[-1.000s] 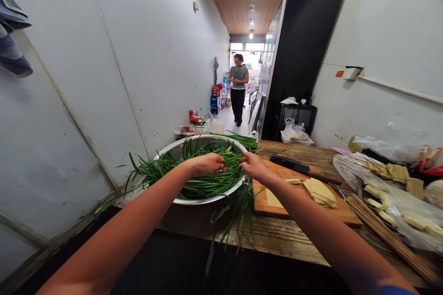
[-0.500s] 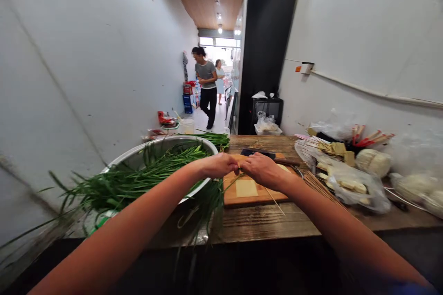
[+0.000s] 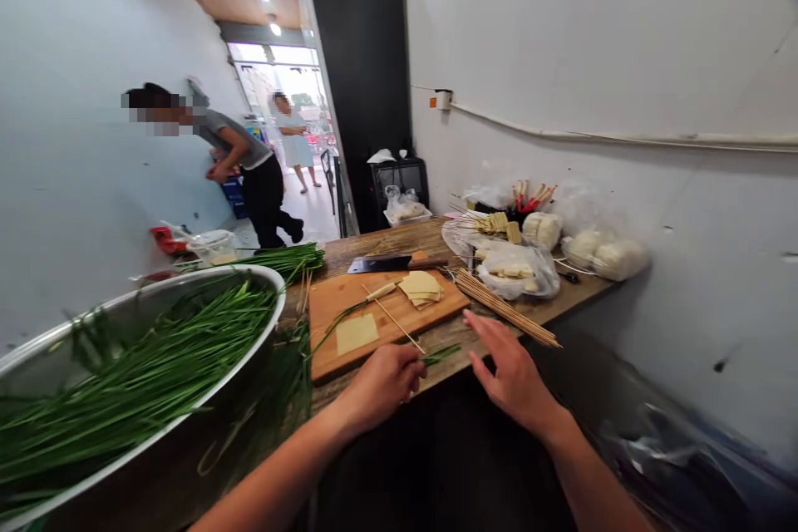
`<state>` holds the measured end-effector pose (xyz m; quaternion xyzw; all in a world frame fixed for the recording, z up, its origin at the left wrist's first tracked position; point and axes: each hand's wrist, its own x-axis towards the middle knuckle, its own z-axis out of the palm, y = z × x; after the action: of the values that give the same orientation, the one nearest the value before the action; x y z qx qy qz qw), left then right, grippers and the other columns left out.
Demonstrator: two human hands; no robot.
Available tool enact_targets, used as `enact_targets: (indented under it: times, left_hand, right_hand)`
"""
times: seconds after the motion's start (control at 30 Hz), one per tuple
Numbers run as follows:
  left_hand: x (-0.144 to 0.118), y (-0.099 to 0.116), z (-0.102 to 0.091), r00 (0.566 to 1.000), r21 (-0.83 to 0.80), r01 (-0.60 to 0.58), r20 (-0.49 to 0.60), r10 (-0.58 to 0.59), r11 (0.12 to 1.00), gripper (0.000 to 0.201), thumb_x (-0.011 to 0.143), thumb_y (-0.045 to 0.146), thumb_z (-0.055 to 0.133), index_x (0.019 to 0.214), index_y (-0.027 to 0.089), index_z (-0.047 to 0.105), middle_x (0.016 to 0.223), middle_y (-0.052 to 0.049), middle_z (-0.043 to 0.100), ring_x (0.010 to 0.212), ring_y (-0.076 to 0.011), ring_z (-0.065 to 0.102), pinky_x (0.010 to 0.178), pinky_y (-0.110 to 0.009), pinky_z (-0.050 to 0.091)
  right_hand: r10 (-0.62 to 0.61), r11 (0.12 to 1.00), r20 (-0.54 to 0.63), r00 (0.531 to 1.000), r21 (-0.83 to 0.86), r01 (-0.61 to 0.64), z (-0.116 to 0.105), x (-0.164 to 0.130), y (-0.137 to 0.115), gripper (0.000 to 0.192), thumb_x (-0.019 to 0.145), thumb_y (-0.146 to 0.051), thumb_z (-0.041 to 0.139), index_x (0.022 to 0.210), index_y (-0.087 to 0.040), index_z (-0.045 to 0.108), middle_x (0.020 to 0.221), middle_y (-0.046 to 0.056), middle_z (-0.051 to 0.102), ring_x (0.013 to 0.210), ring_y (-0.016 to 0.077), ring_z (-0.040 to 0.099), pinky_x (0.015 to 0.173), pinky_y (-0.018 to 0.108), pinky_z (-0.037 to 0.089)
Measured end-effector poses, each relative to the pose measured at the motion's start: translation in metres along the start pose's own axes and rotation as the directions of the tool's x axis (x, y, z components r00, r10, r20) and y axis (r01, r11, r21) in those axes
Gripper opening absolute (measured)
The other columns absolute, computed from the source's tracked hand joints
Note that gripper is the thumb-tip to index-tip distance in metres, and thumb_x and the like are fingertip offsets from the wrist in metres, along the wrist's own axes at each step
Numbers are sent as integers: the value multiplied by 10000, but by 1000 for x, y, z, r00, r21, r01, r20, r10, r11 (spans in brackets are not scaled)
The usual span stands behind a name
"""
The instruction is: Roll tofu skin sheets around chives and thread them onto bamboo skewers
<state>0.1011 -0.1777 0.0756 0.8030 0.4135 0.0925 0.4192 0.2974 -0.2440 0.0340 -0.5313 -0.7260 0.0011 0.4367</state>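
Observation:
My left hand (image 3: 387, 378) is closed on a few green chives (image 3: 444, 353), whose ends stick out to the right past the fingers. To its right, my right hand (image 3: 506, 362) is open, fingers spread, holding nothing. Just beyond both lies the wooden cutting board (image 3: 324, 353). A flat tofu sheet (image 3: 357, 335) rests on it, with a stack of cut sheets (image 3: 422, 291) farther right. A rolled sheet (image 3: 381, 291) with a chive strand trailing from it sits between them. One thin skewer (image 3: 396, 320) slants across the board towards my left hand.
A large metal basin (image 3: 282, 291) full of chives stands left. Behind the board lies a cleaver (image 3: 380, 264); a bundle of skewers (image 3: 508, 307) is at right. Bagged food (image 3: 520, 270) stands near the wall. A bent-over person (image 3: 240, 150) and another person (image 3: 296, 141) are beyond the table.
The view has swung right and closer to the table. My hands, together over the board before, are now apart at the table's near edge. My right hand has opened. One person now bends over.

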Motion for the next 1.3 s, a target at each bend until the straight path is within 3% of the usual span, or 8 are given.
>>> enact_targets:
  times: [0.1,0.23,0.37,0.5,0.6,0.67,0.9,1.3]
  left_hand:
    - [5,-16,21,1000,-65,21,-15,-22,998,286,817,384,398,696,151,512,594,17,469,517,-95,392,483,-208,284]
    - [8,-26,37,995,-254,79,79,-61,964,364,773,511,464,711,154,494,563,47,377,510,-83,306,474,-205,236]
    - [4,-17,37,980,-454,166,178,-93,875,431,725,583,505,780,156,493,591,57,387,488,-61,280,458,-189,205]
    - [0,-6,33,975,-527,172,210,-68,833,448,700,586,542,780,148,498,609,56,396,491,-48,292,457,-185,215]
    - [-1,-6,35,958,-510,194,283,-50,838,458,691,588,555,776,141,502,615,51,417,483,-43,316,449,-187,227]
    - [0,-9,38,945,-490,207,323,-45,847,477,694,602,544,787,135,513,619,40,447,480,-46,357,446,-189,253]
    - [1,-15,46,887,-490,289,460,-38,822,488,713,593,498,841,124,538,630,-11,547,461,-87,478,445,-217,364]
    - [12,-3,43,818,-197,315,552,-161,928,317,747,383,432,681,107,574,539,-29,553,387,-102,485,419,-227,389]
  right_hand:
    - [339,875,4,941,367,-317,14,-34,6,534,851,-214,428,1365,-257,292,1180,94,539,1054,201,524,882,385,453]
    - [467,619,160,870,643,-450,42,-50,8,537,823,-290,507,1334,-241,352,1203,99,525,1070,196,525,889,374,451]
    - [630,356,240,739,757,-549,49,-44,11,520,747,-337,603,1231,-202,470,1081,94,584,916,175,582,732,308,486]
    - [492,89,520,698,767,-635,42,-40,1,420,711,-379,660,1051,-143,591,689,9,583,519,74,484,455,199,352]
    - [468,-41,524,711,817,-575,43,-37,-8,394,685,-405,690,977,-151,619,566,-43,498,451,48,392,410,185,272]
    - [526,-44,478,704,841,-539,46,-36,-11,353,672,-422,697,892,-154,630,528,-51,475,450,56,408,397,181,265]
    - [534,182,463,708,755,-630,44,-38,-8,313,695,-448,661,768,-144,641,539,-28,549,424,55,446,400,183,353]
    - [452,197,530,718,725,-660,38,-38,-7,310,698,-422,664,774,-122,649,523,-31,541,416,46,448,371,157,341]
